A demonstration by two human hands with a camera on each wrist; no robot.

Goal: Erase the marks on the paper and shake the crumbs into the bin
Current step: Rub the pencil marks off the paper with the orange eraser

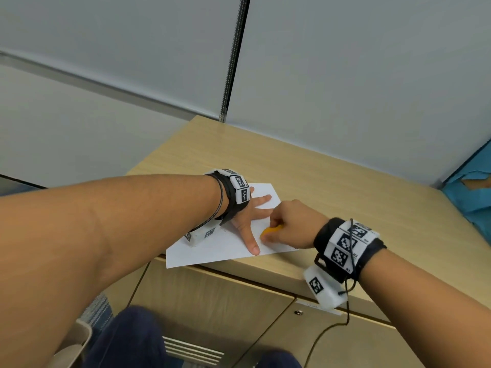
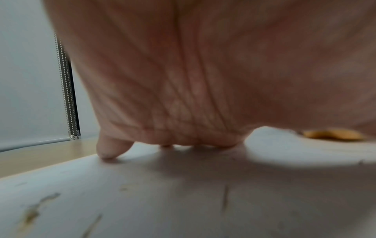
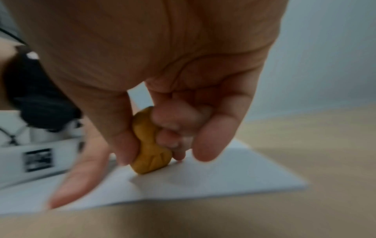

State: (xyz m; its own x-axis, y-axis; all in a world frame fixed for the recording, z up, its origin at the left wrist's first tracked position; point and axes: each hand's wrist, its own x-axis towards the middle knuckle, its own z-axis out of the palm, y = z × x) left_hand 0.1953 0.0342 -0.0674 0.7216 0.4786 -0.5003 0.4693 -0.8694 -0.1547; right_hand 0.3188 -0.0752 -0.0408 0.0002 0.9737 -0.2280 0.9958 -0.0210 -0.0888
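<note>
The wooden surface (image 1: 332, 181) runs from the near edge to the far wall, with grey wall panels (image 1: 372, 62) behind it and a blue sheet (image 1: 467, 192) at its far right end. Below the near edge sit cabinet doors (image 1: 212, 301).

The white paper (image 1: 220, 248) lies flat on the near left part of the surface, one corner jutting out over the near edge. In the left wrist view small dark crumbs (image 2: 32, 211) are scattered over the near part of the sheet.

The left hand (image 1: 247, 219) presses down on the middle of the paper, fingers straight and spread, thumb pointing toward the near edge; this grip is flat and holds nothing.

The right hand (image 1: 292, 224) sits just right of the left one, its grip closed round the orange eraser (image 3: 150, 145). Thumb on the left side and curled fingers (image 3: 173, 119) on the right pinch it upright. The eraser's lower end touches the paper, between the left thumb and the right palm.
</note>
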